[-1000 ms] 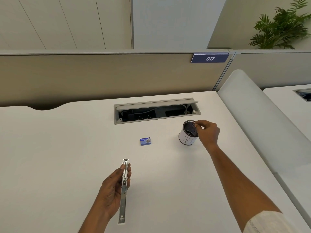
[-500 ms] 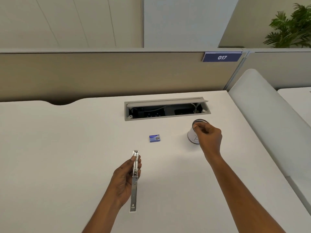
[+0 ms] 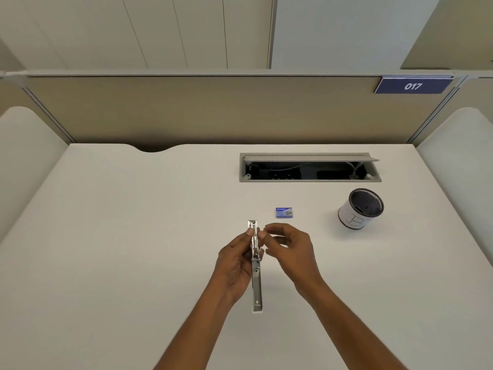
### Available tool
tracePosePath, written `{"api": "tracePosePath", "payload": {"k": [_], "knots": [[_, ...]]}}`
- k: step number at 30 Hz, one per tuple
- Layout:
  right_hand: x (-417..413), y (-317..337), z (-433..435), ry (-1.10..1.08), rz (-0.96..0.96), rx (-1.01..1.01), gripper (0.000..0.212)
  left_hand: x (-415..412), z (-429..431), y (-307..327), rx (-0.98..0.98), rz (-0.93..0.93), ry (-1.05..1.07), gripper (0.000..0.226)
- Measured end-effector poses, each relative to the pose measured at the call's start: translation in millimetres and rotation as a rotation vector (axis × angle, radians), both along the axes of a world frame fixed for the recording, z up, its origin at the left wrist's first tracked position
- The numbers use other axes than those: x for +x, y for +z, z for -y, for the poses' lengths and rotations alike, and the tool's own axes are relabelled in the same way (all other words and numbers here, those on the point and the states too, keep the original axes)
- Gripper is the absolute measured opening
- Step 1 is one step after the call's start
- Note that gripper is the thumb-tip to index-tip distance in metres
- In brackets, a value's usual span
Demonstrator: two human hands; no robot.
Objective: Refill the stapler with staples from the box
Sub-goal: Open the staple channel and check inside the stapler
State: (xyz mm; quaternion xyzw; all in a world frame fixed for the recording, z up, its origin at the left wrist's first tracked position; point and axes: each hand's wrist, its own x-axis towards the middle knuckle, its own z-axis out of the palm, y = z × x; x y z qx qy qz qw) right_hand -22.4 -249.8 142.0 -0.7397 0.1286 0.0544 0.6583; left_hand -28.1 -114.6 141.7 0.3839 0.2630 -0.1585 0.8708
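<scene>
My left hand [image 3: 234,260] grips a slim metal stapler [image 3: 257,289], swung out straight, above the white desk [image 3: 128,236]. Its long silver body points toward me and its head points away. My right hand [image 3: 290,249] is just right of the stapler's upper part, fingers loosely curled. The thumb and index tips are slightly apart and close to the metal, with nothing visible between them. The small blue box of staples [image 3: 284,212] lies shut on the desk just beyond my right hand.
A black mesh cup with a white label [image 3: 360,209] stands to the right of the box. Behind it an open cable hatch [image 3: 309,168] is sunk into the desk. Beige partitions close off the back, and white padded dividers flank both sides.
My right hand has left the mesh cup and come back left to the stapler. My left hand has raised the stapler slightly, and the view has turned left.
</scene>
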Motion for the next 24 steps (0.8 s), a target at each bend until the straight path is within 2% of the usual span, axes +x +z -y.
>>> {"api": "tracePosePath", "payload": {"k": [6, 12, 16, 20, 24], "knots": [[-6, 6, -15, -0.004, -0.185, 0.191, 0.035, -2, -5, 0, 0.012, 0.014, 0.033, 0.026], [-6, 10, -15, 0.135, -0.459, 0.354, 0.042, -5, -13, -3, 0.060, 0.038, 0.078, 0.030], [-5, 17, -16, 0.133, -0.474, 0.404, 0.030, -8, -19, -2, 0.070, 0.057, 0.095, 0.027], [-2, 20, -16, 0.110, -0.454, 0.371, 0.032, -10, -26, -1, 0.058, 0.093, 0.096, 0.012], [-1, 18, -18, 0.084, -0.425, 0.341, 0.031, -12, -34, -3, 0.054, 0.109, 0.108, 0.017]]}}
